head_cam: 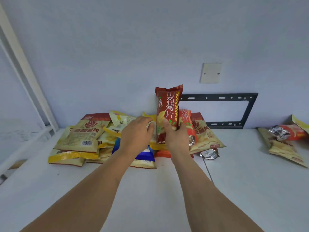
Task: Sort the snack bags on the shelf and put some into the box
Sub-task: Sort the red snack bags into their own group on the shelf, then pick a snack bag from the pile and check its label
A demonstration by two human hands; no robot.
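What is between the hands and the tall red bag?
Nothing. The right hand already grips the dark red bag upright above the pile. The left hand reaches beside it. No box shows in this view.

Left fingertips (149, 126) behind red bag (168, 104)

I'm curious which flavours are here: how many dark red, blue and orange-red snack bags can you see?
Dark red bag: 1, held upright by the right hand
Blue bag: 1
Orange-red bags: 2
Total: 4
An orange edge under the pile may be another bag; I cannot tell.
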